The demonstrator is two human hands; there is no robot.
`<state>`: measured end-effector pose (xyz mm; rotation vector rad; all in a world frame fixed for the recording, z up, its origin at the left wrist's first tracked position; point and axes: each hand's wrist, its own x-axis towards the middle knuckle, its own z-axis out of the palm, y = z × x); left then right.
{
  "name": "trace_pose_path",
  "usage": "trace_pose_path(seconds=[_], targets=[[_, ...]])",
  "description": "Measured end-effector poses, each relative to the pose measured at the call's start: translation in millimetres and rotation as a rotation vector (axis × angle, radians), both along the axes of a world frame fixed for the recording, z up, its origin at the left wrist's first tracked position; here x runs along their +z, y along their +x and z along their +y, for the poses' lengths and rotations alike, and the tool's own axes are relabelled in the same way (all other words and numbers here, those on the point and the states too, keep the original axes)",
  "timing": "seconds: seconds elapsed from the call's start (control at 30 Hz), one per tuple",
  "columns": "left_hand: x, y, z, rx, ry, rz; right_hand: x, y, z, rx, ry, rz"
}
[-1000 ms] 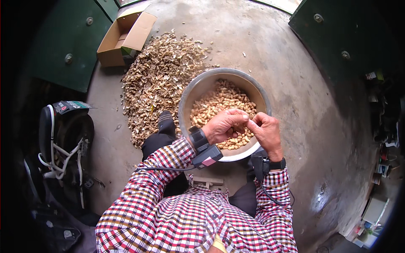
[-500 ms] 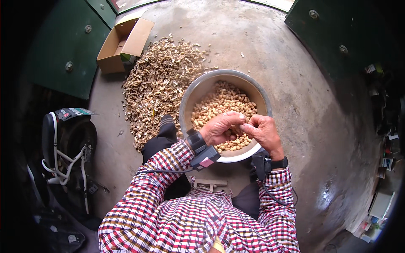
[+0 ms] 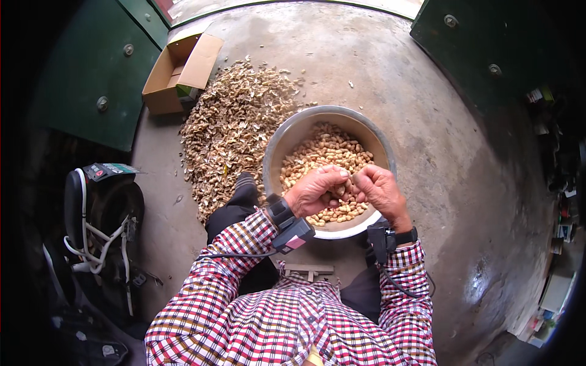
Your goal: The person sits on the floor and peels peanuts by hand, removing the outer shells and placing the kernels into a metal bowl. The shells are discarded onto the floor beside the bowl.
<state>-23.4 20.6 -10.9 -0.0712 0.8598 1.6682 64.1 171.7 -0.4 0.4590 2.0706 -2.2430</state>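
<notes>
On the concrete floor (image 3: 439,161), shells (image 3: 235,116) lie at ten o'clock from the basin (image 3: 374,137) of peanuts (image 3: 329,152). Over its six-o'clock side, the left hand (image 3: 312,191) curls and the right hand (image 3: 383,194) pinches narrowly; I cannot tell what either holds. Light thumb pressure seems best. At nine o'clock, a label (image 3: 113,170) bears unreadable print.

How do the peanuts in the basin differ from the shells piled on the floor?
The peanuts lie inside a round basin; the shells lie loose on the floor. The peanuts look mostly whole, while many shells are split open. The peanuts are an even golden tan; the shells mix brown with paler bits. Both form heaps of many small pieces.
</notes>
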Motion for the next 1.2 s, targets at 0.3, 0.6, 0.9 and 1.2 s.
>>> trace_pose_path(seconds=[0.3,0.6,0.9,1.2], targets=[[10.6,1.4,0.4,-0.055,-0.005,0.091,-5.7,-5.2,-0.5,-0.031,-0.073,0.053],[-5.3,-0.7,-6.0,-0.082,0.064,0.102,0.4,-5.8,-6.4,0.004,-0.057,0.083],[11.3,3.0,-3.8,0.011,0.022,0.149,-12.4,-8.9,-11.0,-0.072,-0.239,0.101],[4.7,3.3,-1.4,0.069,0.058,0.19,-21.1,-10.2,-24.7,-0.054,-0.624,0.095]])
